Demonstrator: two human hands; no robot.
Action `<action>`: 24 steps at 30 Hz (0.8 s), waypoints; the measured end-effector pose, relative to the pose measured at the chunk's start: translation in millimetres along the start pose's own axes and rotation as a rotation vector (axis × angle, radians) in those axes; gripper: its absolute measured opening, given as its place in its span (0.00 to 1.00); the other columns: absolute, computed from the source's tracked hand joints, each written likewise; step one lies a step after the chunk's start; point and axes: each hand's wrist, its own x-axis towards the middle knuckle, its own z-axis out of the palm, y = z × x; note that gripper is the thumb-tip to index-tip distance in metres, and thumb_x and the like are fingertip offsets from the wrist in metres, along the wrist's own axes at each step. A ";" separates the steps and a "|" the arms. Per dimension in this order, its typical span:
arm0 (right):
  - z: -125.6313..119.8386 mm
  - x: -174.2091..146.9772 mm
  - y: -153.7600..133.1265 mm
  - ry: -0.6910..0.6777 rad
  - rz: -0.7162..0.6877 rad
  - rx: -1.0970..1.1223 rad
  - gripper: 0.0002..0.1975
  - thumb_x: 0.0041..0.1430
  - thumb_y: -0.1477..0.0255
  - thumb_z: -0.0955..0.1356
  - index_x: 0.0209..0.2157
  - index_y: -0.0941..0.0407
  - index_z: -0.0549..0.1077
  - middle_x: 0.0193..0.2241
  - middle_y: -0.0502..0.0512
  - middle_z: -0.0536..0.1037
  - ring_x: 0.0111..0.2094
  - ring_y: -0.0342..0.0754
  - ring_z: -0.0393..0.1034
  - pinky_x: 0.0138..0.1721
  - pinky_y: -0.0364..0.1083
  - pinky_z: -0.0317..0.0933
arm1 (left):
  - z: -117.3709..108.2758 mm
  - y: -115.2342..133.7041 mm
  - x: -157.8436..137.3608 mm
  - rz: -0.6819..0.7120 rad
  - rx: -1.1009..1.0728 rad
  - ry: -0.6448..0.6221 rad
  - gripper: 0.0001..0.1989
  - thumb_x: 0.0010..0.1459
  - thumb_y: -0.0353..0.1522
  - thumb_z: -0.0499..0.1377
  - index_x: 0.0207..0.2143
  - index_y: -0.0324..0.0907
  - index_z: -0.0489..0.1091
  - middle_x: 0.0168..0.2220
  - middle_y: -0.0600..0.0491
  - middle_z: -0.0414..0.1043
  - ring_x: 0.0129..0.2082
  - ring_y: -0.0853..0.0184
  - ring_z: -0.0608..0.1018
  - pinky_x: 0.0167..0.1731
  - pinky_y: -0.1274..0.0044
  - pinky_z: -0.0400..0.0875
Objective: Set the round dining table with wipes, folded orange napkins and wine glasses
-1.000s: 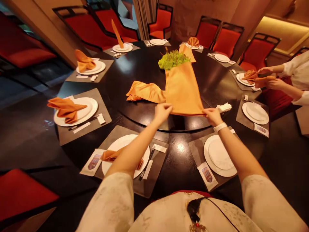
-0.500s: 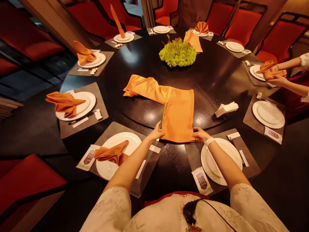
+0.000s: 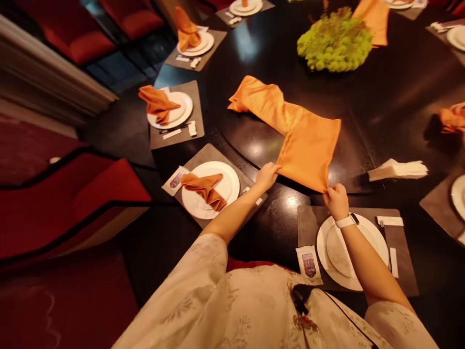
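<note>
An orange cloth napkin [image 3: 308, 145] lies spread on the dark round table, its near edge lifted a little. My left hand [image 3: 268, 176] pinches the near left corner. My right hand [image 3: 336, 199], with a white-strapped watch on the wrist, is closed on the near right corner. The edge between them looks taut. More orange cloth [image 3: 259, 97] stretches away to the far left, rumpled at its end; whether it is a separate napkin I cannot tell. Below my right hand sits a white plate [image 3: 330, 271] under my forearm. Beside my left forearm, another plate [image 3: 232, 180] bears a folded orange napkin [image 3: 205, 189].
A green floral centrepiece [image 3: 334, 43] stands farther back. White paper napkins [image 3: 397, 169] sit in a holder to the right. Place settings with folded napkins [image 3: 159, 104] ring the left side. A red chair [image 3: 109, 194] stands at left. Another person's hand with orange cloth [image 3: 454, 118] shows at the right edge.
Both hands have closed on the near corners of the orange napkin and raised that edge slightly. The view has turned left and downward.
</note>
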 end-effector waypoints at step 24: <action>39.4 63.9 31.6 -0.160 0.781 0.244 0.13 0.37 0.79 0.69 0.29 0.56 0.66 0.21 0.45 0.68 0.24 0.43 0.62 0.28 0.41 0.56 | 11.6 -30.9 55.5 -0.604 -0.525 -0.502 0.47 0.49 0.26 0.65 0.68 0.42 0.47 0.35 0.54 0.72 0.24 0.73 0.72 0.29 0.79 0.69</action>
